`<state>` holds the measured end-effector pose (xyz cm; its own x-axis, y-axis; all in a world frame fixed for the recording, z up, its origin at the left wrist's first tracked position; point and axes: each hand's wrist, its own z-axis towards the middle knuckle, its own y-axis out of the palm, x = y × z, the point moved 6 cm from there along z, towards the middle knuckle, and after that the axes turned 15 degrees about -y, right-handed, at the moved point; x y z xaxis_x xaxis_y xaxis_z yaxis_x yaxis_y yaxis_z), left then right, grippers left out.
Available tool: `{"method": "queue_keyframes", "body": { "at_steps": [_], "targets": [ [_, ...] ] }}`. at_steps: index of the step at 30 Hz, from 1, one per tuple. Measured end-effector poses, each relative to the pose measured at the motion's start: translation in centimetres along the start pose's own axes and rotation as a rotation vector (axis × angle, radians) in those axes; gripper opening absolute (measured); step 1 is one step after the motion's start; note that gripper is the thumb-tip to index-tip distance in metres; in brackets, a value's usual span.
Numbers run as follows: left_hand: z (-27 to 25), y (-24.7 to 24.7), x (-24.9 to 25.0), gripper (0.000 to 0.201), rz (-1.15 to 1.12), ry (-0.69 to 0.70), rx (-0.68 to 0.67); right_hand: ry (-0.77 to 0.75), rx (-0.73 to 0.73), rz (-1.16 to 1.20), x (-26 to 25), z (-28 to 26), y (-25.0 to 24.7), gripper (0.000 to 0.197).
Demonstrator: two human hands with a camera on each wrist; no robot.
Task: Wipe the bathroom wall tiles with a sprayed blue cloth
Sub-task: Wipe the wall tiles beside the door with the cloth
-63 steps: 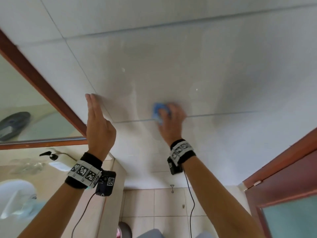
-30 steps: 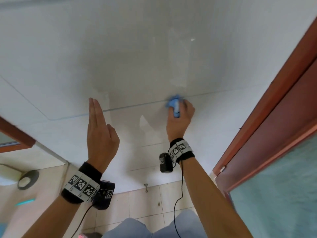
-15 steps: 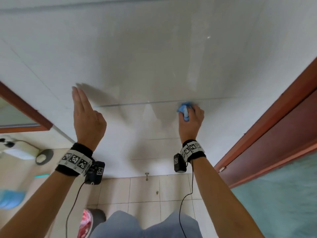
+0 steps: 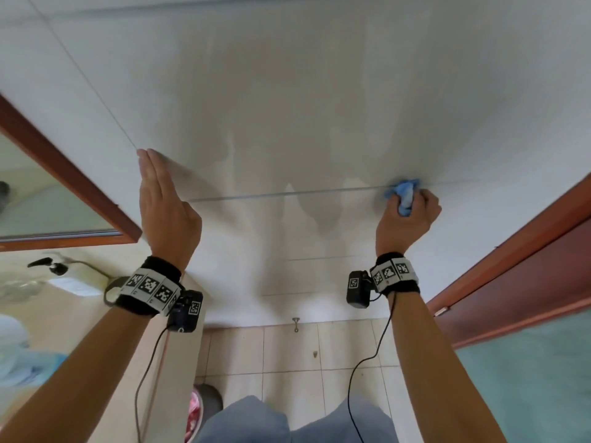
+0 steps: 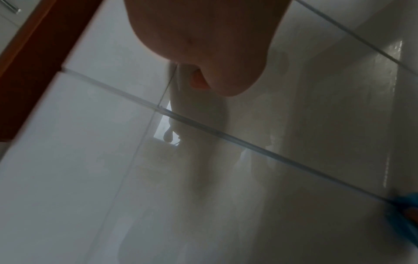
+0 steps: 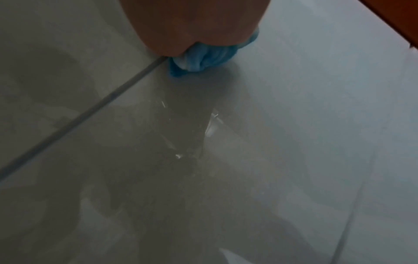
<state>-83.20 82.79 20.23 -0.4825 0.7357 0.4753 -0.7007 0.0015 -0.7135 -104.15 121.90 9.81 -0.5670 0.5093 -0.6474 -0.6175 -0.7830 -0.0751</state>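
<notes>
The blue cloth (image 4: 403, 196) is bunched in the right hand (image 4: 407, 219), whose fingers clench around it and press it to the wall tiles (image 4: 287, 100) on a horizontal grout line (image 4: 271, 195). A red-brown door frame (image 4: 524, 238) stands just right of it; bare tile runs leftward. The left hand (image 4: 166, 209) lies flat on the wall, fingers straight, near the mirror frame (image 4: 70, 174). Damp streaks seem to mark the tile between the hands.
</notes>
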Motion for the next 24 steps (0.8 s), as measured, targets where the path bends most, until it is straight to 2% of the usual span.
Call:
{"method": "queue_keyframes", "body": {
  "at_steps": [4,7,10,13,18,24],
  "targets": [
    [0.4,-0.4,-1.6,0.094,-0.002,0.06,-0.031,-0.072,-0.084,0.035,-1.6,-1.4,1.0,0.014],
    [0.9,-0.8,-2.4,0.093,0.03,0.14,-0.053,-0.165,-0.172,0.069,-5.3,-3.4,3.3,0.018],
    [1.4,-1.4,-3.5,0.096,0.036,0.187,-0.093,-0.179,-0.204,0.093,-9.1,-6.0,5.8,0.015],
    [2.0,-2.1,-4.5,0.095,0.041,0.234,-0.071,-0.23,-0.274,0.125,-13.2,-9.0,8.4,0.017],
    [3.1,-2.2,-5.6,0.093,0.006,0.209,-0.039,-0.402,-0.415,0.159,-21.5,-14.2,13.4,0.016],
    [3.5,-2.8,-6.2,0.093,-0.017,0.222,-0.101,-0.56,-0.461,0.119,-28.7,-19.0,17.5,0.019]
  ]
}}
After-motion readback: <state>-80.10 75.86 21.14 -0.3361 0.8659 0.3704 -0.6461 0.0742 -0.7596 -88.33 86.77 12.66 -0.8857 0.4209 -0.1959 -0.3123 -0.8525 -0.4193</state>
